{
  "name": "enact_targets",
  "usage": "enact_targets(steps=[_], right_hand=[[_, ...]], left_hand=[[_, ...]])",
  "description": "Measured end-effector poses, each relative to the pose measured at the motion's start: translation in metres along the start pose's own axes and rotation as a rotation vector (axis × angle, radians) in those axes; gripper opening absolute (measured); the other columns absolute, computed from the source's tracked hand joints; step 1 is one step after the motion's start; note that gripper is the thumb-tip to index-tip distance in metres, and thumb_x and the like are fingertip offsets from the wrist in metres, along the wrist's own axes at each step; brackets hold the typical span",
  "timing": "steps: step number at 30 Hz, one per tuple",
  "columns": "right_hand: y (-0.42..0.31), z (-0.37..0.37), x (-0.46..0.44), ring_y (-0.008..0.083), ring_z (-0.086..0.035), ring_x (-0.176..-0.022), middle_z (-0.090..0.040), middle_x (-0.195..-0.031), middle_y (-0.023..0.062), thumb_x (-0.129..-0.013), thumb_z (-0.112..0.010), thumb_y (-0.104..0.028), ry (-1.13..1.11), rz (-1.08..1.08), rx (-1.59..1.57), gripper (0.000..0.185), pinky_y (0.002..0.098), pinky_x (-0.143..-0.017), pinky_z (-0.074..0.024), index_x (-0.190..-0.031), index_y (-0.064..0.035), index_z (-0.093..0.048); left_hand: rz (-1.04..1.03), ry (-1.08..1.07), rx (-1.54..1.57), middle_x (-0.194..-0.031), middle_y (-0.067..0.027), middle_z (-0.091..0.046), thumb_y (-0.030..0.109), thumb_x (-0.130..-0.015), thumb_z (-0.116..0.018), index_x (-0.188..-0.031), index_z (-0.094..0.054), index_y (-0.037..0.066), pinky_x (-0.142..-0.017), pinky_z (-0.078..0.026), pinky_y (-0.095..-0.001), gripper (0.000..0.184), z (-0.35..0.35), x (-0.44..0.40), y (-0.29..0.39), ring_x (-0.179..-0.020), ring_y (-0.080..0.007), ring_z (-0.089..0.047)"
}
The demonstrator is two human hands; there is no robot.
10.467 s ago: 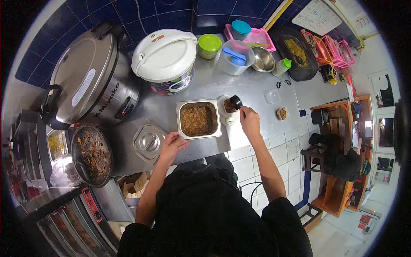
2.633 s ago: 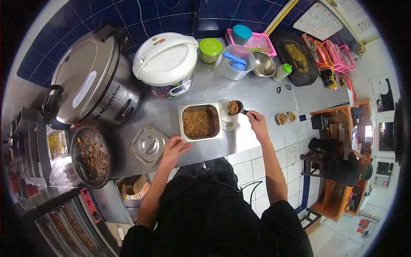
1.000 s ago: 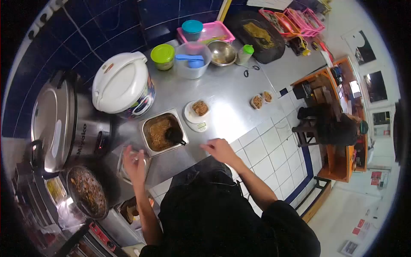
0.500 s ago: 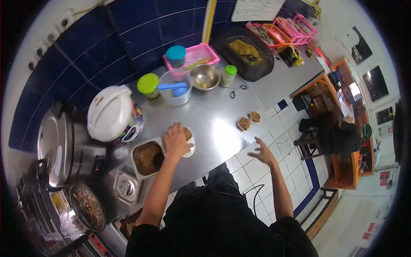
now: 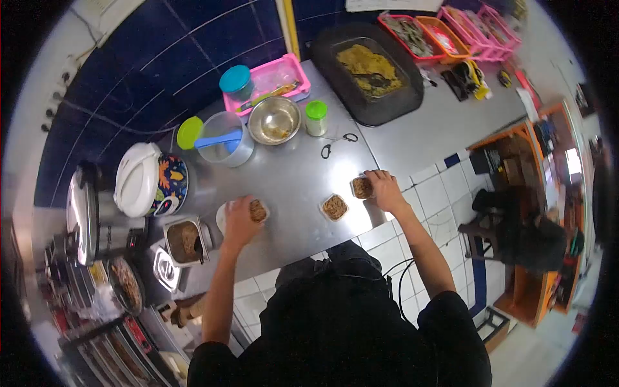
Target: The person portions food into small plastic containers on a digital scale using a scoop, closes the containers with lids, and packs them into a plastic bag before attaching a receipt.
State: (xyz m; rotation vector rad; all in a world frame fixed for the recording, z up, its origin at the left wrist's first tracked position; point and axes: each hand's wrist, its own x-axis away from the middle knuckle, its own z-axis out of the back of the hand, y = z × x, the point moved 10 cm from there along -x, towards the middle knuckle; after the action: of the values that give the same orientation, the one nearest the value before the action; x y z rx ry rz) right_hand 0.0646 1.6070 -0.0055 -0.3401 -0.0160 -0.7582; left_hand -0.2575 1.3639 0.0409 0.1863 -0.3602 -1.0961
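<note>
My left hand (image 5: 241,223) is closed on the side of a small square container of brown crumbly food (image 5: 258,211) at the left of the steel counter. A white flat object (image 5: 221,219), partly hidden by that hand, lies just left of it. My right hand (image 5: 387,192) grips a second food container (image 5: 362,188) near the counter's front edge, fingers over its far and right sides. Between the hands, a third food container (image 5: 334,207) rests untouched on the counter.
A steel pan of brown food (image 5: 183,242) and a patterned white-lidded pot (image 5: 153,180) stand left. Behind are a clear tub (image 5: 227,155), metal bowl (image 5: 275,121), green-lidded jar (image 5: 316,118), scissors (image 5: 338,144) and black tray (image 5: 369,109). Another person (image 5: 535,238) sits right.
My right hand has come down from the air onto one of the two right-hand containers. My left hand now grips its container from the side. The camera view has shifted.
</note>
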Motion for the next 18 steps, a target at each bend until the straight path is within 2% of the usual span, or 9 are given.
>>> enact_targets(steps=[3,5,7,8,9,11,13,16,18], right_hand=[[0.009,0.026,-0.027,0.037,-0.051,-0.123,-0.056,-0.129,0.0147,-0.074,-0.069,-0.003,-0.03,0.022,-0.071,0.062,0.0514,-0.101,-0.0427,-0.134,-0.009,-0.052],[0.009,0.027,-0.042,0.0371,-0.047,-0.13,-0.052,-0.137,0.0156,-0.072,-0.074,-0.004,-0.096,0.023,-0.045,0.075,0.0531,-0.106,-0.0382,-0.141,-0.0091,-0.045],[-0.034,0.032,-0.037,0.037,-0.04,-0.138,-0.044,-0.146,0.017,-0.066,-0.084,-0.011,-0.079,0.286,0.176,0.099,0.0558,-0.112,-0.0311,-0.151,-0.0104,-0.033],[-0.057,0.023,-0.029,0.0376,-0.033,-0.143,-0.039,-0.15,0.0178,-0.055,-0.094,-0.019,-0.161,0.401,0.086,0.123,0.0594,-0.115,-0.0248,-0.156,-0.0124,-0.023],[-0.079,0.013,-0.017,0.0401,-0.033,-0.142,-0.04,-0.15,0.018,-0.049,-0.097,-0.022,-0.21,0.476,0.024,0.13,0.0589,-0.116,-0.0241,-0.156,-0.012,-0.024],[-0.113,-0.002,0.003,0.0372,-0.031,-0.144,-0.039,-0.15,0.0177,-0.054,-0.095,-0.019,-0.311,0.614,-0.108,0.124,0.0541,-0.12,-0.0224,-0.155,-0.0098,-0.022],[-0.124,-0.022,0.007,0.0337,-0.041,-0.137,-0.046,-0.141,0.0146,-0.061,-0.09,-0.025,-0.188,0.658,-0.017,0.117,0.0524,-0.116,-0.0267,-0.155,-0.0097,-0.023],[-0.122,-0.025,-0.002,0.0334,-0.044,-0.131,-0.05,-0.135,0.0144,-0.066,-0.088,-0.024,-0.201,0.619,-0.11,0.113,0.0542,-0.115,-0.0269,-0.156,-0.0089,-0.021],[-0.105,-0.023,-0.021,0.0336,-0.047,-0.128,-0.052,-0.132,0.0149,-0.066,-0.088,-0.021,-0.166,0.461,-0.08,0.114,0.0559,-0.114,-0.0273,-0.156,-0.0092,-0.019]], left_hand=[[-0.085,0.023,0.072,-0.132,-0.0131,-0.055,0.02,-0.068,-0.082,-0.133,-0.051,0.009,-0.115,-0.023,-0.0595,0.072,-0.03,-0.014,0.06,-0.126,-0.0327,-0.051],[-0.128,0.035,0.002,-0.132,-0.0115,-0.054,0.018,-0.074,-0.076,-0.132,-0.052,0.009,-0.116,-0.023,-0.0603,0.064,-0.066,-0.025,0.083,-0.127,-0.0297,-0.052],[-0.111,0.031,-0.03,-0.133,-0.0106,-0.054,0.014,-0.078,-0.071,-0.133,-0.052,0.01,-0.116,-0.023,-0.0603,0.059,-0.081,-0.037,0.1,-0.128,-0.0283,-0.051],[-0.119,0.011,-0.058,-0.133,-0.0096,-0.054,0.011,-0.081,-0.066,-0.134,-0.052,0.011,-0.117,-0.024,-0.0604,0.055,-0.088,-0.043,0.108,-0.128,-0.0269,-0.051],[-0.107,0.025,-0.062,-0.133,-0.0096,-0.054,0.011,-0.081,-0.066,-0.134,-0.052,0.011,-0.117,-0.024,-0.0604,0.055,-0.092,-0.046,0.112,-0.128,-0.0269,-0.051],[-0.098,0.054,-0.007,-0.133,-0.0081,-0.054,0.004,-0.084,-0.059,-0.134,-0.053,0.011,-0.116,-0.025,-0.0604,0.051,-0.095,-0.052,0.117,-0.129,-0.0255,-0.052],[-0.101,0.047,-0.006,-0.134,-0.0084,-0.054,0.003,-0.083,-0.059,-0.137,-0.05,0.011,-0.116,-0.026,-0.0605,0.055,-0.096,-0.06,0.117,-0.129,-0.0266,-0.051],[-0.086,-0.01,0.028,-0.136,-0.0096,-0.052,0.003,-0.082,-0.063,-0.144,-0.043,0.012,-0.116,-0.026,-0.0603,0.066,-0.095,-0.064,0.117,-0.13,-0.0295,-0.051],[-0.076,-0.039,0.053,-0.137,-0.0105,-0.051,0.005,-0.081,-0.066,-0.149,-0.038,0.012,-0.116,-0.026,-0.06,0.073,-0.089,-0.07,0.123,-0.131,-0.0313,-0.05]])
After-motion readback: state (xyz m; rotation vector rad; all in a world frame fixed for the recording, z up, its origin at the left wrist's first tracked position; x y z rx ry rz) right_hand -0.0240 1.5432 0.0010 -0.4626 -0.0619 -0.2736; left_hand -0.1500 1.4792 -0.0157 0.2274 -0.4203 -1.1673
